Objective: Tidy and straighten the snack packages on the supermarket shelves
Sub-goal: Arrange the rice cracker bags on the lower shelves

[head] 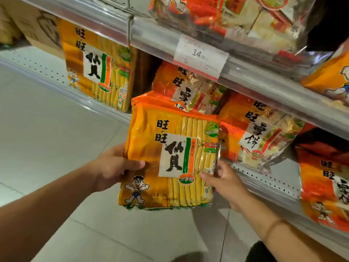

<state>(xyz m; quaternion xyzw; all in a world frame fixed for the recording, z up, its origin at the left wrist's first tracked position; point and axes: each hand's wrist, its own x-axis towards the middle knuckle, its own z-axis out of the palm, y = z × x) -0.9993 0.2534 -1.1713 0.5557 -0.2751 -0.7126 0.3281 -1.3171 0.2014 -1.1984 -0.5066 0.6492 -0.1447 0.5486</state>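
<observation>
Two hands share one grip on a tall yellow-and-orange plastic pack of rice crackers (170, 157), held upright in the air in front of the shelving. The left hand (113, 167) clasps the pack's left edge, thumb curled over the front and fingers behind; the right hand (224, 183) pinches the lower right edge, thumb on the front. The pack's long axis runs nearly vertical, its top tipped slightly leftward, printed face toward the camera. Its likely home lies up and to the left: a matching yellow pack (98, 69) stands upright on the lower white perforated shelf (43, 65), with a gap of shelf to its right. The left hand is the nearer one to that gap. Directly behind and to the right, orange-and-clear packs (260, 129) of another cracker lean untidily on the same shelf, under a silver shelf rail carrying a white price tag (201, 55).
</observation>
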